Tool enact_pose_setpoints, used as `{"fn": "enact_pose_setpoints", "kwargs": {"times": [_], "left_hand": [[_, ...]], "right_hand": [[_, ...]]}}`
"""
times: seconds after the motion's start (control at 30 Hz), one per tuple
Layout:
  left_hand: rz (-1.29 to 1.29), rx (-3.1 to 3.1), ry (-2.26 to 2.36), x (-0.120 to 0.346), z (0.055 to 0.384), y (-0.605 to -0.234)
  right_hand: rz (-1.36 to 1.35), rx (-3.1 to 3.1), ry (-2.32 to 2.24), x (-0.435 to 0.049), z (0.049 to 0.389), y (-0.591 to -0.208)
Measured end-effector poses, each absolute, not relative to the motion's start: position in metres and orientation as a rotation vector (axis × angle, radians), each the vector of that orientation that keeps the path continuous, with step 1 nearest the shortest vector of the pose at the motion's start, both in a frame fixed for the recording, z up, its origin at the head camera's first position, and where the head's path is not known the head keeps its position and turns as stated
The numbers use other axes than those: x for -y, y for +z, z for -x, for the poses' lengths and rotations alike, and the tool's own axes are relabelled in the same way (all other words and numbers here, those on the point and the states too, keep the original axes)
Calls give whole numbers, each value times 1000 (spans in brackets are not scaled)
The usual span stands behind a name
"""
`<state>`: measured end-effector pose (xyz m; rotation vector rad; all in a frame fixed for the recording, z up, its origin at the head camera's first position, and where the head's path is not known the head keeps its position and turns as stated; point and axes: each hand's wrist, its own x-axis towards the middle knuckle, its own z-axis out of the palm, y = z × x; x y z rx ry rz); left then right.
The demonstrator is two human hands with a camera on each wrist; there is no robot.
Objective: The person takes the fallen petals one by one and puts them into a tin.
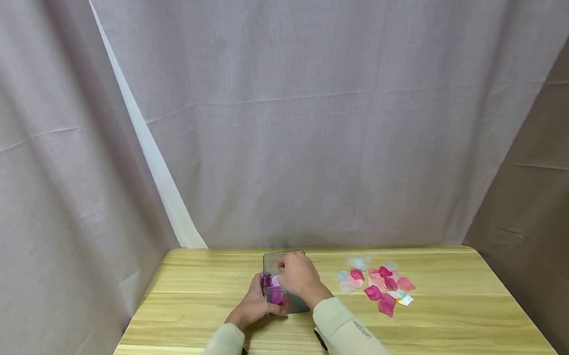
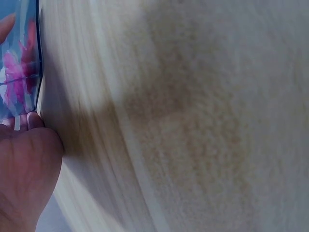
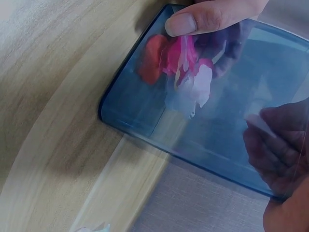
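Note:
A see-through grey-blue plastic container (image 1: 298, 304) stands on the wooden table, tilted in the head view. Several pink, red and white petals (image 3: 186, 67) lie inside, at its lower end. My left hand (image 1: 253, 305) grips that lower end from the left, its thumb (image 3: 207, 18) across the front wall and its fingers behind. At the container's upper part is my right hand (image 1: 299, 276), fingers curled downward. Through the clear wall in the right wrist view, the right fingers (image 3: 277, 150) show with a thin pale petal (image 3: 261, 125) at their tips.
To the right of the container, a loose spread of petals (image 1: 375, 283) in pink, red, white and pale blue lies on the wooden table (image 1: 453, 324). A grey curtain (image 1: 317, 146) hangs behind the table's back edge, with more cloth at both sides.

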<state>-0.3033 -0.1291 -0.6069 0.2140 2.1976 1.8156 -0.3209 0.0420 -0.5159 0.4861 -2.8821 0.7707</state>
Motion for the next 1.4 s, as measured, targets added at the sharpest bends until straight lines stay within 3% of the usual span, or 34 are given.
{"fn": "enact_pose_setpoints", "kwargs": {"times": [0.63, 0.8, 1.13, 1.4], "left_hand": [[-218, -2257, 1745, 134, 300, -607], [-202, -2254, 1745, 134, 299, -609], [-208, -2305, 1736, 129, 301, -606], [-237, -2299, 1762, 127, 305, -607]], "right_hand": [[-583, 2721, 1087, -46, 319, -518], [-589, 2504, 1199, -59, 292, -518], [-1032, 2098, 978, -92, 221, -529], [-755, 2358, 787, -115, 229, -551]]}}
